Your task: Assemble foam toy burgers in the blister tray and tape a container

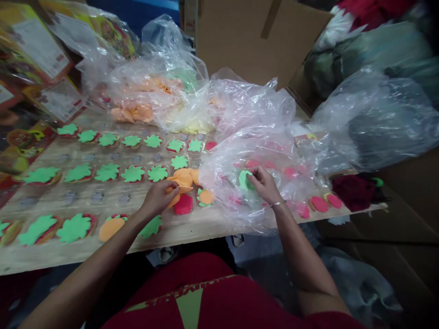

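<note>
My left hand (158, 197) is closed at the fingertips on a soft orange piece (181, 179), one of a loose cluster. Over the clear plastic bag (222, 183), my right hand (263, 184) pinches a light green piece (244, 180) that looks curved. Just below the orange cluster lies a red piece (183, 204). Beside it an orange disc (206, 197) rests on a green leaf-edged piece. Rows of green leaf-shaped pieces (107, 172) on red and tan layers sit in clear plastic trays to the left. Another orange disc (111, 227) tops a stack near the front edge.
Crumpled plastic bags (254, 105) with orange, yellow and red pieces line the back of the wooden table (206, 230). Printed packages (37, 41) stand at the left. A cardboard box (254, 36) rises behind. Red discs (318, 204) and dark red cloth (353, 192) lie at the right.
</note>
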`<state>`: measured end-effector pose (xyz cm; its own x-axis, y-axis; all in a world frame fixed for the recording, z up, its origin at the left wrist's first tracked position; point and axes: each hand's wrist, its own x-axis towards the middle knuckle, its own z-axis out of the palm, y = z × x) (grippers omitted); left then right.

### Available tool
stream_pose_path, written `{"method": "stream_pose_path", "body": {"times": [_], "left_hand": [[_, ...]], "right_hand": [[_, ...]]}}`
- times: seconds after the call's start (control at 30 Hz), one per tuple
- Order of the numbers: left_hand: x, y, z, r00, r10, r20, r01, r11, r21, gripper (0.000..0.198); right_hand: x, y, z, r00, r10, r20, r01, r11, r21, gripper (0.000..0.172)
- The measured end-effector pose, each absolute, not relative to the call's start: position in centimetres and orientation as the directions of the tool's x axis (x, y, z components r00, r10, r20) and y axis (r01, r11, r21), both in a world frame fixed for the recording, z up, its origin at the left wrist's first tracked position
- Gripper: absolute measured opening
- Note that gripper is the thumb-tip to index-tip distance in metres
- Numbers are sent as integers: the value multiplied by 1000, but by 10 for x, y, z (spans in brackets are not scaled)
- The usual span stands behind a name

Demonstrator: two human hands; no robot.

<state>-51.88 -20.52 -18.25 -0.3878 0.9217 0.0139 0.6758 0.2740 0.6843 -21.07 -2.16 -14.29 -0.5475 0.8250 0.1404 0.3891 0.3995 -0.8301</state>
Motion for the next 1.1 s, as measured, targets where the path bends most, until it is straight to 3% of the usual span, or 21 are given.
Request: {"method": "stream_pose_path", "body": {"times": [0.07, 0.13, 0.33, 0.43, 0.63, 0.93, 1.1], "left_hand": [[-519, -204, -186, -397, 918, 6, 666, 283, 690, 32], [-521, -203, -188, -393, 920, -8, 648, 283, 707, 33], [-529, -197, -189, -356, 932, -66, 563, 271, 781, 35], [-531, -197, -190, -341, 938, -55, 547, 246, 800, 35], [-532, -200, -192, -338, 940, -46, 540, 234, 808, 33], [-535, -224, -173, -435, 885, -166, 676, 443, 590, 28], [-528, -228, -163, -439, 861, -256, 723, 508, 469, 30]], "right_hand": [[-216, -36, -134, -460, 870, 175, 298, 337, -893, 29], [-228, -55, -127, -495, 857, 144, 205, 277, -939, 28], [-301, -120, -153, -801, 598, 39, 112, 212, -971, 15], [-337, -139, -181, -822, 569, 21, 158, 263, -952, 11], [-358, -142, -208, -762, 647, -4, 340, 394, -854, 15], [-365, -144, -214, -719, 693, -47, 453, 417, -788, 13], [-362, -144, -212, -749, 662, -22, 371, 391, -843, 16]]}}
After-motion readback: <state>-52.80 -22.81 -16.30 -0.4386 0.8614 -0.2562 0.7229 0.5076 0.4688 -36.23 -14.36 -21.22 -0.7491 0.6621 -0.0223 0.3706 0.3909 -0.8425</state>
